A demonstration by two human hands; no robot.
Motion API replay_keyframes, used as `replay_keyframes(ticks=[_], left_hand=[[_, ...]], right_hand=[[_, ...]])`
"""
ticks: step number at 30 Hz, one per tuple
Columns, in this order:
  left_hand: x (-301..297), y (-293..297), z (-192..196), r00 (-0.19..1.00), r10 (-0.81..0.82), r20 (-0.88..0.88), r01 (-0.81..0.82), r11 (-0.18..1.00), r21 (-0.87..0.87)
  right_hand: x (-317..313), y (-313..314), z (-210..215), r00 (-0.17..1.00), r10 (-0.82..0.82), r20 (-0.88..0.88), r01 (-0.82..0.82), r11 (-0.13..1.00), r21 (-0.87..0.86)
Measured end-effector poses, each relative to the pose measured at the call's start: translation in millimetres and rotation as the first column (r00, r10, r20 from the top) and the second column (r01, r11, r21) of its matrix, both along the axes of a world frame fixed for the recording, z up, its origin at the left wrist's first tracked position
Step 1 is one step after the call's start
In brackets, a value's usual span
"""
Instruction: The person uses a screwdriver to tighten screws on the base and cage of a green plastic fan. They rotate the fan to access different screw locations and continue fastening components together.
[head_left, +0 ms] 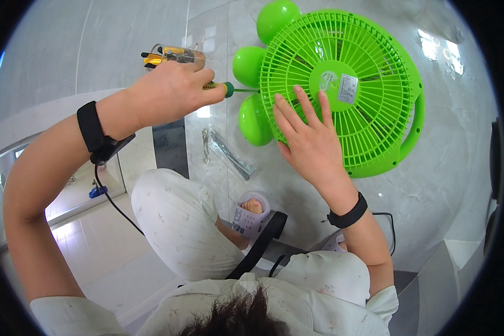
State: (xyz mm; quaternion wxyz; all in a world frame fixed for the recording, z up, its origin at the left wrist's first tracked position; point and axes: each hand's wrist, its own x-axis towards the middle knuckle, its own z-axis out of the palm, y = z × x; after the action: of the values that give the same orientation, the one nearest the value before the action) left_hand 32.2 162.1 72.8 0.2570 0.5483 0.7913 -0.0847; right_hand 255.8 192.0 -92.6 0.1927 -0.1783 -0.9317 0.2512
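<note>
A bright green round fan (324, 75) lies on the tiled floor with its slatted grille and pale label facing up. Three rounded green knobs stick out along its left side. My left hand (171, 94) is closed round the handle of a screwdriver (228, 89) with a green and yellow grip. Its thin shaft points right, between two knobs, and the tip meets the fan's left rim. My right hand (312, 144) rests on the lower left of the grille, fingers stretched and spread, holding nothing.
Beyond my left hand, a clear container (191, 56) has yellow and black tools by it, partly hidden. A clear plastic packet (232, 157) and a small metal piece (206, 147) lie below the knobs. My foot in a lilac clog (250, 223) is nearby. A black cable (117, 206) hangs from my left wrist.
</note>
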Motion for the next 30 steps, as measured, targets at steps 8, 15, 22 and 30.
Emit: replay_keyframes(ticks=[8,15,22,30], left_hand=[[-10,11,-4,0.874,0.471,0.121,-0.396,0.834,-0.385],[-11,-6,-7,0.980,-0.199,-0.028,0.201,0.966,0.162],[-1,-4,-2,0.834,0.548,0.065,-0.506,0.807,-0.304],[9,-12,-3,0.942,0.310,0.129,-0.309,0.951,-0.023]], right_hand=[[2,-2,-2,0.997,-0.008,0.072,0.004,0.998,0.063],[-1,-4,-6,0.999,-0.031,-0.014,0.032,0.996,0.089],[2,-8,-4,0.997,-0.016,0.078,0.005,0.989,0.145],[4,-8,-2,0.998,-0.016,0.067,0.005,0.987,0.161]])
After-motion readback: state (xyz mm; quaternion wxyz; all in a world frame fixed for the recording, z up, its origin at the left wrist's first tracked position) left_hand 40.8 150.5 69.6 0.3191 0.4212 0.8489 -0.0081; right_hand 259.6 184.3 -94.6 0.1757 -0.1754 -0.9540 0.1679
